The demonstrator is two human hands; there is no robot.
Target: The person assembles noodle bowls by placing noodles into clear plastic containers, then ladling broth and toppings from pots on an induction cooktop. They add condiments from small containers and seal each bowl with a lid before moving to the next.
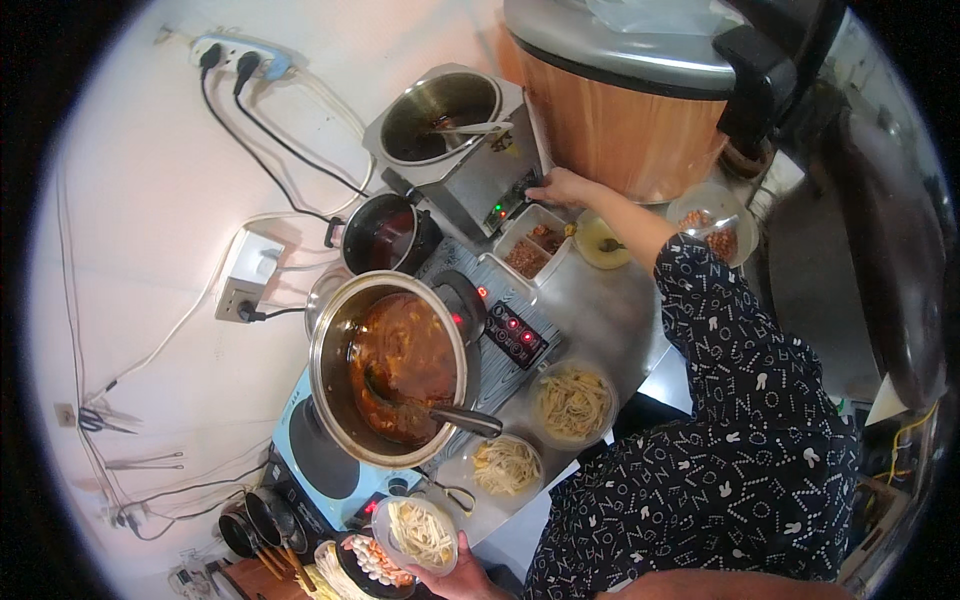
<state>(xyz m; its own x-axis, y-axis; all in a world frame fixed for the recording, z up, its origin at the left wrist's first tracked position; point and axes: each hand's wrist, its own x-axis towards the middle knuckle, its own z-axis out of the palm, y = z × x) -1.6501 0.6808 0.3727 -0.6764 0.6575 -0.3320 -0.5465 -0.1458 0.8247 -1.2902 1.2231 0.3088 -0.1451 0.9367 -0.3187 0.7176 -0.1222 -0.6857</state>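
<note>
My left hand [458, 578], at the lower edge, grips the rim of a clear plastic bowl [420, 535] filled with pale noodle-like strands. It tilts a little beside the blue cooker. My right hand [562, 187] reaches to the far side, its finger stretched out against the control panel [515, 198] of a steel soup warmer [470, 175]. The warmer's deep round well holds dark liquid and a ladle. Between my hands stands a large steel pot [462, 370] of reddish-brown stew, with a dark-handled ladle [465, 418] in it.
Two more bowls of strands, a nearer bowl [505, 466] and a farther bowl [573, 403], sit by the induction cooker [516, 338]. A small dark saucepan [385, 232], a divided condiment box [530, 250] and a large wood-patterned cooker [620, 130] stand beyond. Cords hang along the wall.
</note>
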